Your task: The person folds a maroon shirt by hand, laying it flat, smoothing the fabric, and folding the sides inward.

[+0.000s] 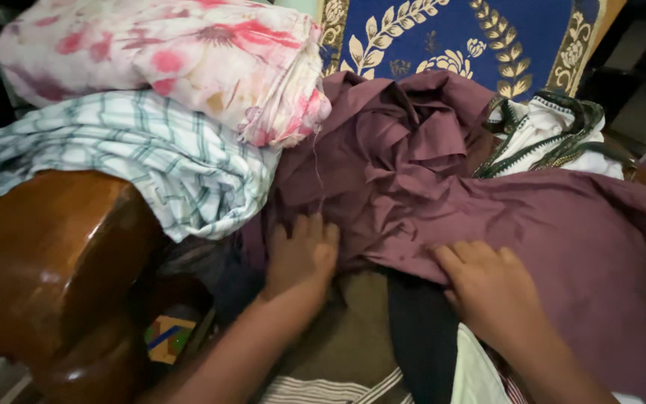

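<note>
Smoothing is barely begun: the purple garment (443,187) lies crumpled and unfolded across the seat. Left hand (302,258) and right hand (491,288) are pressed flat on its near edge, fingers together.

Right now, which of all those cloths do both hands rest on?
The plain purple cloth, crumpled in the middle. The left hand and right hand press on its near edge. The checked cloth and flowered cloth lie untouched, farther left.
</note>
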